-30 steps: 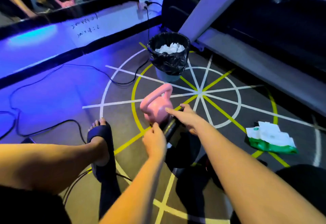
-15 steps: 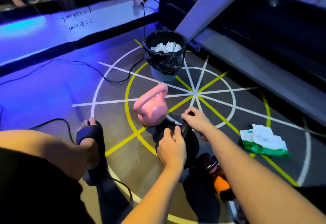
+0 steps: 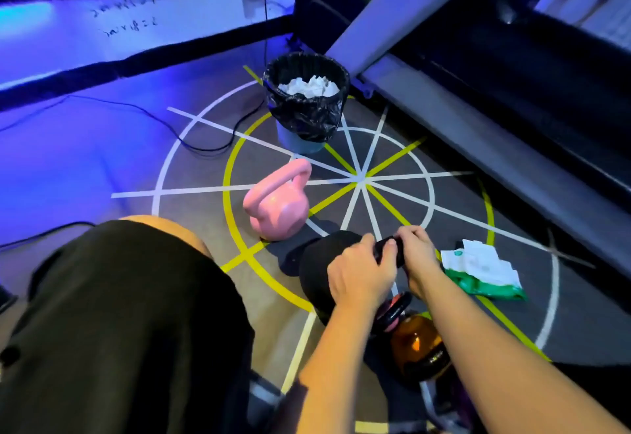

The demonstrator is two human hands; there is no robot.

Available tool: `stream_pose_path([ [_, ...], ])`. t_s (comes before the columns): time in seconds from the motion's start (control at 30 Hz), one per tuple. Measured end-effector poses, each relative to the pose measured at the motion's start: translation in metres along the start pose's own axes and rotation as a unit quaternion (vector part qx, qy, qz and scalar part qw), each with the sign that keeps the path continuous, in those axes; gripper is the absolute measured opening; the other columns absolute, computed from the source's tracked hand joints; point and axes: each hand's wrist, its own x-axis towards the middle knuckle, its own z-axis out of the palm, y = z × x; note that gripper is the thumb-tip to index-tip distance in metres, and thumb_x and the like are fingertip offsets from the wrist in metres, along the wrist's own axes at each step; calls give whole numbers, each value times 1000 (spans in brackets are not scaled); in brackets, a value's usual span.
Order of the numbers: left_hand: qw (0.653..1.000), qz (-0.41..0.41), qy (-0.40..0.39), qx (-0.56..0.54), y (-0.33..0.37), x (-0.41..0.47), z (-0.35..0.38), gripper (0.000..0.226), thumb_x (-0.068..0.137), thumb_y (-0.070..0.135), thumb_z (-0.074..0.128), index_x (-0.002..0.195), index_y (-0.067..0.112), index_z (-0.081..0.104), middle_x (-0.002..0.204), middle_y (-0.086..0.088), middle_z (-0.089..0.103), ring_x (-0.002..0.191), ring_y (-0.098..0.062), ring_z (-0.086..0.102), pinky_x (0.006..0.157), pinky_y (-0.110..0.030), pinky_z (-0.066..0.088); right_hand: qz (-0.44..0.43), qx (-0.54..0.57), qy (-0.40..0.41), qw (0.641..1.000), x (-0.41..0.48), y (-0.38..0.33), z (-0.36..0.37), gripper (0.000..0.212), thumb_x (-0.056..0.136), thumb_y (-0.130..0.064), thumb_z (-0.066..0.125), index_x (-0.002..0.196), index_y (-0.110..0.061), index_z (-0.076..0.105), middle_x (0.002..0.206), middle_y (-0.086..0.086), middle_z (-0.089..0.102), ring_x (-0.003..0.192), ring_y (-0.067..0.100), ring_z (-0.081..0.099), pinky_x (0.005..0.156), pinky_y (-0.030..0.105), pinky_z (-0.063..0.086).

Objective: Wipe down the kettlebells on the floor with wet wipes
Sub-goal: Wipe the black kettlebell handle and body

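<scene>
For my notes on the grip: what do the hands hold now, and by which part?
Both the left hand and the right hand grip the black kettlebell by its handle; no wipe shows in them.

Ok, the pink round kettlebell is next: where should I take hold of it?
Take the pink round kettlebell by the top bar of its loop handle, coming from above. It stands on its base with the handle uppermost and nothing touching it.

pink kettlebell [image 3: 277, 210], black kettlebell [image 3: 316, 264], amber kettlebell [image 3: 415, 345], green-and-white wipes pack [image 3: 485, 271], black-lined bin [image 3: 307, 111], yellow-and-white floor lines [image 3: 235, 147]
</scene>
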Motion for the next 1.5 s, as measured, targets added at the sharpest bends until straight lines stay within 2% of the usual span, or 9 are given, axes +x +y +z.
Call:
stream_pose_path([
  [0.2, 1000, -14, 11, 6, -30, 71, -35, 39, 97, 49, 43, 82, 18, 60, 92, -11, 71, 96, -38, 64, 77, -38, 44, 2, -9, -46, 999, 6, -11, 37, 36, 77, -64, 59, 98, -35, 57, 113, 5, 60, 99, 22, 56, 79, 36, 43],
  [0.37, 994, -86, 54, -39, -86, 87, -53, 29, 97, 35, 41, 86, 18, 62, 100, -14, 71, 98, -40, 60, 71, -35, 34, 4, -99, -82, 992, 3, -24, 79, 39, 96, -56, 49, 118, -24, 44, 123, 5, 34, 109, 29, 46, 92, 37, 37],
  [0.53, 990, -113, 36, -71, -50, 81, -38, 35, 92, 39, 47, 71, 12, 52, 73, -4, 63, 83, -36, 58, 74, -39, 45, 8, -87, -109, 990, 68, -7, 69, 77, 60, -86, 59, 111, -30, 51, 129, 14, 56, 107, 34, 63, 97, 52, 52],
  [0.83, 985, -149, 1, -81, -54, 71, -42, 25, 96, 32, 45, 81, 14, 55, 95, -12, 68, 101, -39, 62, 78, -36, 40, -32, -211, -126, 969, 10, -46, 60, 60, 88, -66, 47, 130, -26, 34, 141, 13, 46, 126, 33, 49, 110, 50, 38],
  [1.0, 989, -139, -11, -46, -52, 66, -53, 36, 100, 26, 44, 124, 0, 48, 135, -24, 51, 130, -41, 46, 101, -43, 37, -292, -442, -74, 845, -49, -60, 71, 55, 101, -42, 44, 149, -18, 33, 164, 11, 12, 152, 32, 3, 123, 46, 6],
  [1.13, 956, -243, -54, -157, -47, 56, -85, 51, 106, 36, 35, 150, 10, 40, 155, -23, 35, 142, -41, 31, 119, -45, 24, -342, -537, -194, 746, -95, -87, 50, 54, 96, -31, 57, 146, -24, 39, 159, 4, 30, 144, 27, 35, 115, 40, 32],
  [1.3, 781, -276, -82, -554, -18, 35, -128, 42, 79, 61, 70, 99, 26, 77, 110, -9, 73, 97, -32, 73, 74, -40, 58, -342, -542, -205, 740, -142, -102, 29, 60, 88, -45, 67, 141, -32, 42, 127, 3, 57, 119, 27, 57, 92, 40, 51],
  [1.4, 805, -209, -66, -551, -13, 22, -146, 28, 82, 55, 74, 84, 28, 82, 92, 2, 76, 70, -19, 74, 58, -31, 57, -385, -490, -183, 760, -163, -109, 28, 33, 87, -39, 65, 117, -29, 56, 113, 0, 63, 107, 24, 61, 76, 34, 48],
  [1.5, 844, -129, -206, -479, -17, 14, -166, 55, 95, 63, 48, 72, 26, 81, 76, -3, 74, 60, -19, 67, 60, -26, 53, -397, -468, -135, 778, -168, -118, 24, 27, 87, -34, 56, 114, -31, 62, 107, -2, 67, 102, 25, 62, 76, 36, 51],
])
